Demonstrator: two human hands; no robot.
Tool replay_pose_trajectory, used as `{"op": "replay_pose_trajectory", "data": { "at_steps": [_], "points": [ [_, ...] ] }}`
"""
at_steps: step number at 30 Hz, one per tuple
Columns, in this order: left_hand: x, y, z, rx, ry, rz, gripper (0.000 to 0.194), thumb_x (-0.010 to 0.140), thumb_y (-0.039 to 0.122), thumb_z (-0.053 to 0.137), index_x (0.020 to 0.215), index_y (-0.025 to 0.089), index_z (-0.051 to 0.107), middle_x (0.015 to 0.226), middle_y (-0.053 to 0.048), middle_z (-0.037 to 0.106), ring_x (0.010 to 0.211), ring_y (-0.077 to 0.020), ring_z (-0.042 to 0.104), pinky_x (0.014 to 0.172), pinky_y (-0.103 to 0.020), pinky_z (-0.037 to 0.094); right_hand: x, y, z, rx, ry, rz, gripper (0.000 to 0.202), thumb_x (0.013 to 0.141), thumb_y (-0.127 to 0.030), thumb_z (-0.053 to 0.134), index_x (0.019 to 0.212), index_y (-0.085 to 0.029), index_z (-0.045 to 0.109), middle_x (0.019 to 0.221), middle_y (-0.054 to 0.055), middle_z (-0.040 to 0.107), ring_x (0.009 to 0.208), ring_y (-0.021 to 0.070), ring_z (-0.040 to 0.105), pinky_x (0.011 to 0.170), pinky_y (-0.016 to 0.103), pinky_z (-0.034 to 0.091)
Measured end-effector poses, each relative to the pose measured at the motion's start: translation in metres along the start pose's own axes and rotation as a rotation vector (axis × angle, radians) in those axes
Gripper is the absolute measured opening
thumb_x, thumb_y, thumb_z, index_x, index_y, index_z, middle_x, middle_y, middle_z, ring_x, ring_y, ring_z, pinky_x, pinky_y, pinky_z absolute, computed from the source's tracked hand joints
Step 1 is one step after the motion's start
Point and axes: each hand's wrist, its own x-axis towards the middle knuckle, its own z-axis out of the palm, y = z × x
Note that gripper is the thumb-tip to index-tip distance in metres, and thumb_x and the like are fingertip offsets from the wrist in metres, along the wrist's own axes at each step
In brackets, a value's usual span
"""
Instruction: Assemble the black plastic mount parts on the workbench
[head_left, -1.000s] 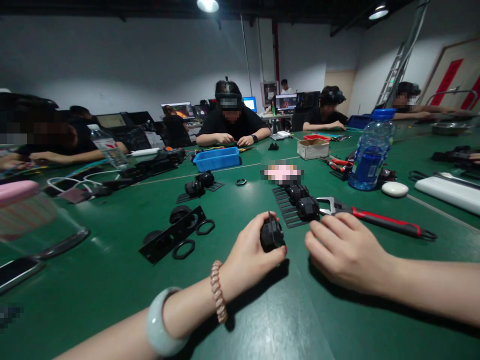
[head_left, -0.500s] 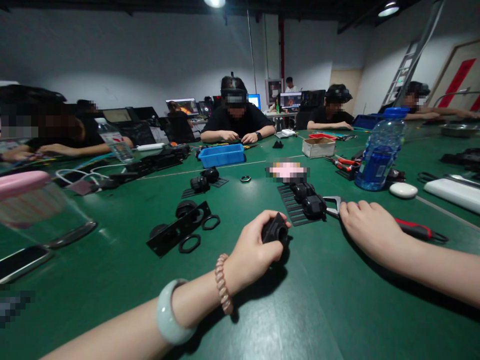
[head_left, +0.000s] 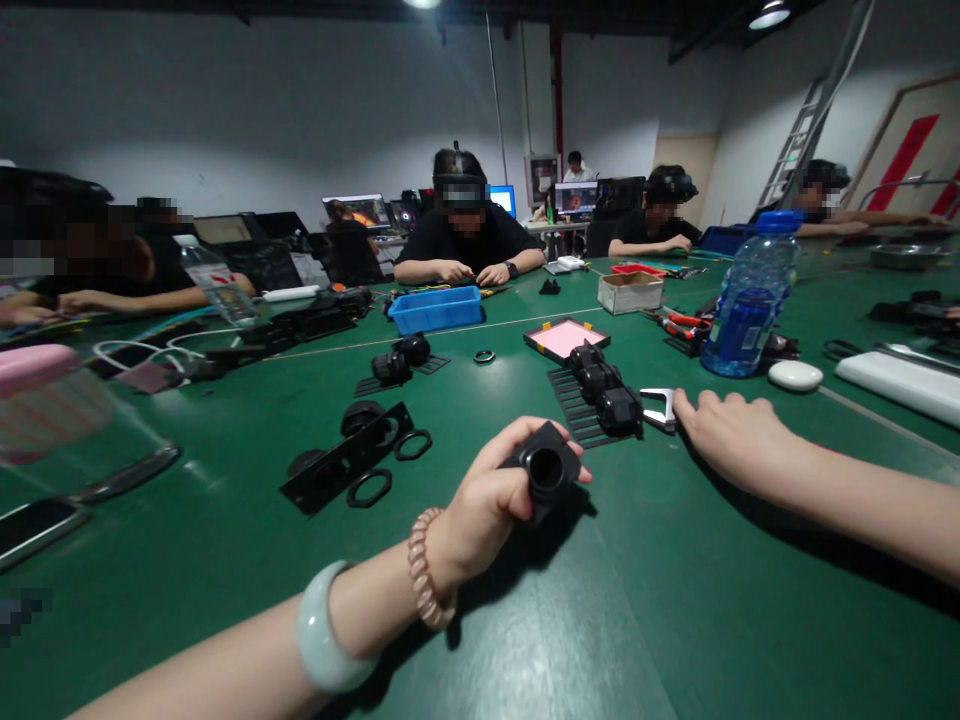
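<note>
My left hand (head_left: pixel 491 490) grips a black square-flanged part (head_left: pixel 546 468) with a round opening, tilted toward the camera. On the right, my right hand (head_left: pixel 731 435) is wrapped over a wrench whose silver jaw (head_left: pixel 660 408) shows past its fingers; the handle is hidden beneath the hand. Just left of the jaw lie black round fittings (head_left: pixel 609 395) on a slotted black plate (head_left: pixel 574 410). Left of my left hand rest a black plate with fittings (head_left: pixel 345 462) and two black ring nuts (head_left: pixel 370 487). Another fitting group (head_left: pixel 401 360) and a small ring (head_left: pixel 484 356) lie farther back.
Behind are a blue tray (head_left: pixel 435 310), a pink-lined tray (head_left: pixel 568 337) and a white box (head_left: pixel 630 291). A blue bottle (head_left: pixel 750 300) and white round object (head_left: pixel 795 376) stand right. A pink-lidded container (head_left: pixel 52 400) and phone (head_left: pixel 41 528) are left. Several people sit around the table.
My left hand has turned the black part so its round opening faces the camera more. My right hand now covers the wrench handle, whose red-black end showed before. The view has shifted slightly.
</note>
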Motion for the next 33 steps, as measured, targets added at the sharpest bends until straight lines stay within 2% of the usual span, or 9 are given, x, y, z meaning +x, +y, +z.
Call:
{"op": "replay_pose_trajectory", "data": {
  "at_steps": [5, 8, 11, 16, 20, 23, 28, 30, 33],
  "points": [
    [-0.002, 0.000, 0.006, -0.262, -0.147, -0.121, 0.051, 0.038, 0.010, 0.036, 0.087, 0.010, 0.047, 0.081, -0.008, 0.056, 0.071, -0.0243, 0.056, 0.066, -0.038, 0.038, -0.002, 0.001, 0.000, 0.004, 0.039, -0.030, 0.036, 0.077, -0.009, 0.028, 0.113, -0.011, 0.035, 0.078, 0.015, 0.050, 0.065, 0.0237, 0.056, 0.050, 0.032, 0.040],
    [0.000, 0.001, 0.006, -0.317, -0.189, -0.164, 0.055, 0.037, 0.011, 0.035, 0.091, 0.010, 0.046, 0.082, -0.009, 0.056, 0.070, -0.0240, 0.056, 0.065, -0.038, 0.038, 0.000, 0.005, 0.000, 0.012, 0.051, -0.044, 0.041, 0.075, -0.006, 0.030, 0.115, -0.012, 0.031, 0.076, 0.013, 0.049, 0.057, 0.0195, 0.056, 0.048, 0.028, 0.039],
    [0.001, 0.002, 0.004, -0.325, -0.245, -0.185, 0.058, 0.038, 0.010, 0.035, 0.096, 0.010, 0.045, 0.085, -0.009, 0.056, 0.070, -0.0241, 0.056, 0.068, -0.040, 0.037, 0.003, 0.012, -0.005, -0.006, 0.080, 0.008, 0.033, 0.075, -0.006, 0.029, 0.106, -0.009, 0.039, 0.075, 0.013, 0.048, 0.055, 0.0194, 0.056, 0.045, 0.026, 0.037],
    [-0.003, 0.002, 0.007, -0.252, -0.346, -0.221, 0.067, 0.042, 0.008, 0.039, 0.109, 0.014, 0.039, 0.090, -0.009, 0.057, 0.078, -0.0246, 0.055, 0.074, -0.043, 0.034, -0.007, 0.025, -0.032, -0.023, 0.240, 0.202, 0.020, 0.077, -0.011, 0.030, 0.089, -0.009, 0.046, 0.074, 0.012, 0.048, 0.050, 0.0153, 0.052, 0.044, 0.023, 0.032],
    [-0.006, 0.003, 0.013, -0.179, -0.368, -0.222, 0.066, 0.047, 0.010, 0.043, 0.113, 0.015, 0.037, 0.091, -0.010, 0.058, 0.081, -0.0247, 0.054, 0.074, -0.040, 0.035, -0.028, 0.025, -0.056, -0.090, 0.447, 0.319, 0.026, 0.082, -0.019, 0.022, 0.089, -0.011, 0.046, 0.075, 0.012, 0.048, 0.048, 0.0153, 0.047, 0.041, 0.024, 0.023],
    [-0.007, 0.004, 0.014, -0.159, -0.364, -0.238, 0.065, 0.048, 0.012, 0.045, 0.112, 0.014, 0.038, 0.088, -0.010, 0.059, 0.080, -0.0248, 0.054, 0.072, -0.039, 0.036, -0.043, 0.019, -0.059, -0.026, 0.597, 0.175, 0.029, 0.082, -0.023, 0.024, 0.097, -0.010, 0.044, 0.075, 0.012, 0.048, 0.046, 0.0129, 0.042, 0.040, 0.024, 0.019],
    [-0.007, 0.007, 0.012, -0.164, -0.314, -0.259, 0.065, 0.047, 0.012, 0.045, 0.111, 0.013, 0.041, 0.085, -0.008, 0.059, 0.077, -0.0226, 0.054, 0.070, -0.035, 0.037, -0.061, 0.005, -0.050, 0.118, 0.842, -0.406, 0.026, 0.078, -0.021, 0.035, 0.101, -0.016, 0.044, 0.071, 0.006, 0.051, 0.055, 0.0134, 0.045, 0.048, 0.025, 0.028],
    [-0.008, 0.009, 0.011, -0.131, -0.298, -0.273, 0.065, 0.046, 0.012, 0.045, 0.111, 0.014, 0.042, 0.087, -0.007, 0.059, 0.077, -0.0217, 0.054, 0.068, -0.032, 0.038, -0.066, 0.000, -0.049, 0.121, 0.860, -0.515, 0.024, 0.077, -0.019, 0.037, 0.099, -0.018, 0.045, 0.068, 0.004, 0.052, 0.056, 0.0127, 0.044, 0.051, 0.025, 0.028],
    [-0.010, 0.010, 0.013, -0.089, -0.304, -0.296, 0.064, 0.045, 0.013, 0.048, 0.109, 0.015, 0.045, 0.090, -0.006, 0.059, 0.080, -0.0220, 0.053, 0.068, -0.031, 0.038, -0.070, -0.003, -0.049, 0.164, 0.829, -0.550, 0.019, 0.078, -0.017, 0.035, 0.089, -0.017, 0.050, 0.061, 0.003, 0.049, 0.054, 0.0122, 0.041, 0.052, 0.025, 0.028]
  ]
}}
